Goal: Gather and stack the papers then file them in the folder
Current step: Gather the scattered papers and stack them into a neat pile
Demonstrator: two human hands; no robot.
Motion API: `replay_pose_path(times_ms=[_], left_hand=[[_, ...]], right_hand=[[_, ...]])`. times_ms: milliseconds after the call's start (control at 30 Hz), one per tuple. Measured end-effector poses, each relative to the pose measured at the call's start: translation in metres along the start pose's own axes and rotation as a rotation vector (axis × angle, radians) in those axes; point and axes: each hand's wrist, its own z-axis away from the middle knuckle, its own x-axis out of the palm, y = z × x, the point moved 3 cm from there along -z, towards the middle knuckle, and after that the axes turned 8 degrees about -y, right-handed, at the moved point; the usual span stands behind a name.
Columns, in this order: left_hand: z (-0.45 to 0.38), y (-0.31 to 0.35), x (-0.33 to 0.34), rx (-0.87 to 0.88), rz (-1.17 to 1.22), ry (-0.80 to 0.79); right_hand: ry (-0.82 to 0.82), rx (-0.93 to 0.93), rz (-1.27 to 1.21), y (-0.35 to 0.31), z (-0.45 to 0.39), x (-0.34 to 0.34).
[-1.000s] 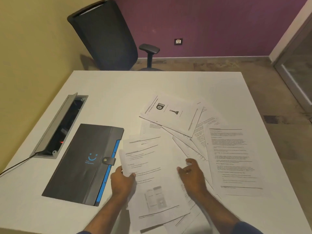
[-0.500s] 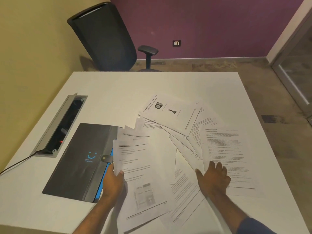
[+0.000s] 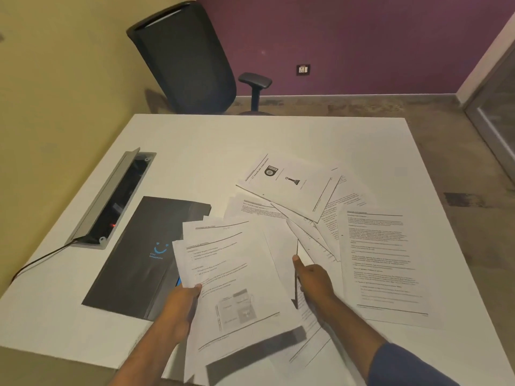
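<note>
Printed white papers lie fanned over the right half of the white table [image 3: 195, 140]. My left hand [image 3: 181, 305] grips the left edge of a small stack of papers [image 3: 231, 277], raised slightly off the table and overlapping the folder's right edge. My right hand [image 3: 312, 280] pinches the edge of another sheet [image 3: 315, 324] just right of that stack, lifting it. The dark grey folder [image 3: 145, 254], with a blue smiley logo and blue edge, lies closed at the left. More loose sheets, one with two pictures [image 3: 289, 185] and one full text page [image 3: 384, 263], lie farther right.
An open grey cable box [image 3: 111, 201] is set into the table's left side, with a black cable [image 3: 36, 263] running toward the near edge. A black office chair [image 3: 186, 59] stands beyond the far edge. The table's near edge is close to my arms.
My right hand came back left from the text page and pinched a sheet beside the stack. The left hand's stack moved up and left, over the folder's edge.
</note>
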Motion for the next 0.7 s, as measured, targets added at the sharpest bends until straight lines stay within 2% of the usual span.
replay_pose_path(times_ms=[133,233,300,400,500,700], left_hand=[[0.012,0.015,-0.017,0.067,-0.049,0.008],[0.023,0.028,-0.028,0.108,-0.097,-0.01],[0.028,0.033,-0.034,0.102,-0.11,-0.022],[0.035,0.038,-0.041,0.11,-0.138,-0.078],[0.042,0.04,-0.047,0.118,-0.226,-0.132],[0.044,0.045,-0.067,0.175,-0.345,-0.027]], right_hand=[[-0.046,0.063,-0.058,-0.01,0.007,-0.001],[-0.241,0.15,-0.304,-0.023,0.018,0.012],[-0.327,0.135,-0.438,-0.035,0.023,0.025],[-0.263,0.119,-0.575,-0.05,0.03,0.038],[-0.218,0.087,-0.532,-0.058,0.03,0.044],[-0.084,-0.242,-0.297,-0.081,0.041,0.036]])
